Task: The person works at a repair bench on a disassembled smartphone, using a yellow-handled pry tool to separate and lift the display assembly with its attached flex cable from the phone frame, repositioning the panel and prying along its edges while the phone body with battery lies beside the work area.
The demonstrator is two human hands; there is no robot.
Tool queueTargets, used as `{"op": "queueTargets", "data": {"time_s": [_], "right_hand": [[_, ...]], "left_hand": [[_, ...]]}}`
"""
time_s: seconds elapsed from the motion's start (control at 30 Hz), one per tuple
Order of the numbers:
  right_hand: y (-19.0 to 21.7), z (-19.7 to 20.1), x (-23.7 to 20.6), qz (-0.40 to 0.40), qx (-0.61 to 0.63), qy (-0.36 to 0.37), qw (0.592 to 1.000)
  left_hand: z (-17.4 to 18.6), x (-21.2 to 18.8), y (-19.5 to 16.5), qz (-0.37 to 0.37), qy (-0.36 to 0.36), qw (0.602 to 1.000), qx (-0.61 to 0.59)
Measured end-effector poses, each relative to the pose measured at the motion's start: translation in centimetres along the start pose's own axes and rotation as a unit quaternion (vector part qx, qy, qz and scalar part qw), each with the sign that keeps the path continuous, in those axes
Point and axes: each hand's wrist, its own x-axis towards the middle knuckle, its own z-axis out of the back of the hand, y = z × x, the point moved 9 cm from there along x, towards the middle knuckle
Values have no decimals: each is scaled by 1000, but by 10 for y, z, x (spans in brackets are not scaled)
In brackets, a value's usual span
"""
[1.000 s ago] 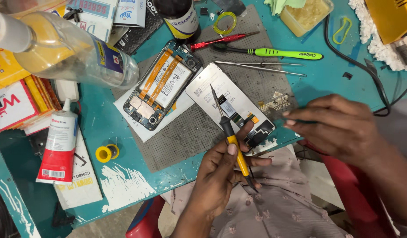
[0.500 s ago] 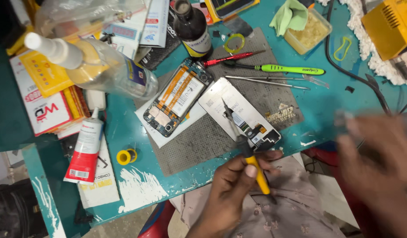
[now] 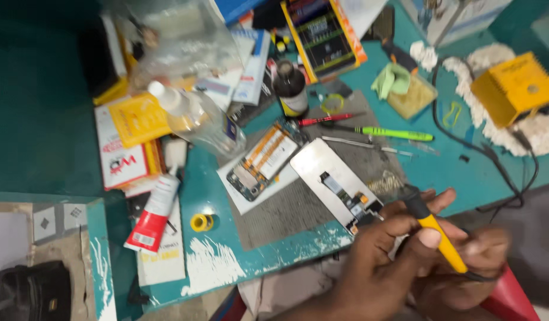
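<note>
Opened phone (image 3: 263,160) on mat (image 3: 298,208), left of screen panel (image 3: 340,187); tube (image 3: 152,214) farther left.

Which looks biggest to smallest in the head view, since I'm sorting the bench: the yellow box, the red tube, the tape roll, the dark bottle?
1. Yellow box
2. Red tube and dark bottle: they look about alike, so no ranking
3. Tape roll, clearly smallest

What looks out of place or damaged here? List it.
The phone lies opened, insides bare, with a detached screen panel beside it on the grey mat. A clear bottle lies tipped on its side. Paint is chipped white along the table edge. The left hand grips a yellow-handled tool.
</note>
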Motion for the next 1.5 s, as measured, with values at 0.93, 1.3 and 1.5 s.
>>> {"op": "queueTargets", "data": {"time_s": [0.93,1.3,1.5], "right_hand": [[-84,-10,75,-382,574,94,718],[-103,7,71,-375,506,136,765],[-66,16,73,-255,251,258,898]], "left_hand": [[98,46,-10,-64,214,606,763],[98,36,-19,72,194,619,758],[109,4,-31,17,113,664,738]]}}
